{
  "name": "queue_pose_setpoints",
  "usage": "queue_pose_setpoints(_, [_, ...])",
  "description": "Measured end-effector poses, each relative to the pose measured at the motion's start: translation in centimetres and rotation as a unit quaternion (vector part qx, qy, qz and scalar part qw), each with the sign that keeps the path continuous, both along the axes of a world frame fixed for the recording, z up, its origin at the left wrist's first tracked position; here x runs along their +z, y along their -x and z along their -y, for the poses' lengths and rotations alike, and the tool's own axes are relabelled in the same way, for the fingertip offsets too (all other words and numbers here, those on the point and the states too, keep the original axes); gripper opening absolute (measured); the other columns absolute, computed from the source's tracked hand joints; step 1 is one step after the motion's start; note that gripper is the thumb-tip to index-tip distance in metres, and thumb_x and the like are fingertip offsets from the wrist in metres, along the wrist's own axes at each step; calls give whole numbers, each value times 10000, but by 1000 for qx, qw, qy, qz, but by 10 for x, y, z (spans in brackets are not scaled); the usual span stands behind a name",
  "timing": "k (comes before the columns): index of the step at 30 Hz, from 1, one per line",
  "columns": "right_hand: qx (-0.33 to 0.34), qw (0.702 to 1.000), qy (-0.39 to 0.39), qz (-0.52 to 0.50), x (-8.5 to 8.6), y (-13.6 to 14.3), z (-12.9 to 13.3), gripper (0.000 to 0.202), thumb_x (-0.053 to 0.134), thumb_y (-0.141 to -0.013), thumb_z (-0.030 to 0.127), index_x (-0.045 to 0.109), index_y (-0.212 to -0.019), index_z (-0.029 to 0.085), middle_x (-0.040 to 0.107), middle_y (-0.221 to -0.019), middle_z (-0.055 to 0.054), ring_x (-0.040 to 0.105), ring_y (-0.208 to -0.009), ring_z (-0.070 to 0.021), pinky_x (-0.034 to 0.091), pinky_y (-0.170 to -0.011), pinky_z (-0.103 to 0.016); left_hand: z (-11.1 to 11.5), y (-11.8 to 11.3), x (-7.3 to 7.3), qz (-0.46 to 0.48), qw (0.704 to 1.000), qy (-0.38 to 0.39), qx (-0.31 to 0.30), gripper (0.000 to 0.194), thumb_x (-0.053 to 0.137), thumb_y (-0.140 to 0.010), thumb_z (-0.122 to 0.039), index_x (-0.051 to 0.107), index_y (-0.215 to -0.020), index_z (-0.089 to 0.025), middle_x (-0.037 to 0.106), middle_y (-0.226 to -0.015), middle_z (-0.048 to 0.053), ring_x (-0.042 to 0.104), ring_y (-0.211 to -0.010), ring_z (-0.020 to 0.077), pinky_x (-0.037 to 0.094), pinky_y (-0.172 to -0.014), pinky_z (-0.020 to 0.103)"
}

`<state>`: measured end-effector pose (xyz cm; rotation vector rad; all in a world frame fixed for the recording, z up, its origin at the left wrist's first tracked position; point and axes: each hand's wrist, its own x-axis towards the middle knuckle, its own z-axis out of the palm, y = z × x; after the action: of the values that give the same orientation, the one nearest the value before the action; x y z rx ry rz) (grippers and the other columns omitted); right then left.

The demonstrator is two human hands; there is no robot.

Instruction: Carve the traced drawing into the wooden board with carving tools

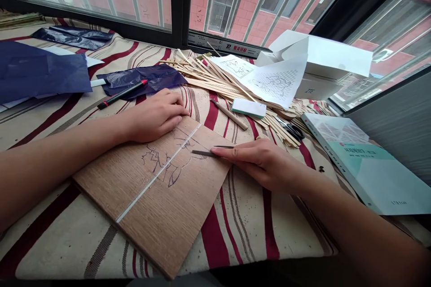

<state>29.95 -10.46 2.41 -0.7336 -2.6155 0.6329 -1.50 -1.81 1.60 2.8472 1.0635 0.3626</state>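
Note:
A wooden board [188, 206] lies tilted on the striped cloth, with a dark line drawing [168, 166] and a pale strip [158, 174] running across it. My left hand [156, 115] rests on the board's upper left edge, its fingers together and slightly curled; anything beneath them is hidden. At the board's right side, my right hand [257, 161] pinches a thin dark metal tool [202, 153], perhaps tweezers, whose two arms point left over the drawing.
Behind the board lie a black-and-red pen [123, 94], dark blue sheets [37, 71], a brown stick tool [232, 116], a white-green block [249, 108], wooden strips [215, 81] and scissors [292, 130]. A book [370, 166] and white box [333, 58] stand right.

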Motion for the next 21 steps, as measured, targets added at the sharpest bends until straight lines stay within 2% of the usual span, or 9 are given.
queue_pose_setpoints(4, [-2, 1000, 3, -6, -2, -6, -1, 479, 467, -1043, 71, 671, -1473, 119, 840, -1100, -111, 795, -898, -162, 572, -809, -234, 0, 0, 1, -4, 1000, 8, -5, 517, 346, -1017, -393, 766, -1216, -168, 655, -1223, 143, 553, -1159, 318, 439, -1093, 500])
queue_pose_setpoints(10, [-3, 1000, -12, 13, 4, -3, -2, 467, 479, -1032, 59, 684, -1449, 92, 821, -923, -77, 764, -796, -148, 539, -717, -224, 2, -3, 2, -18, 1000, -1, 2, 517, 339, -1014, -404, 765, -1186, -166, 648, -1204, 142, 540, -1148, 319, 424, -1099, 507])
queue_pose_setpoints(16, [-4, 999, -7, 38, 7, -9, -1, 516, 471, -1007, 36, 670, -1475, 122, 821, -963, -83, 761, -814, -149, 545, -732, -231, 1, -1, 1, -18, 1000, 4, 1, 518, 338, -1022, -391, 759, -1232, -175, 647, -1233, 138, 543, -1162, 315, 419, -1107, 491])
queue_pose_setpoints(21, [-18, 998, -24, 49, 8, -16, 5, 521, 471, -1014, 49, 664, -1489, 143, 794, -867, -56, 727, -727, -122, 513, -653, -209, 0, 1, 1, -13, 1000, -4, -5, 483, 358, -1033, -391, 756, -1238, -210, 651, -1233, 112, 544, -1175, 294, 418, -1108, 454])
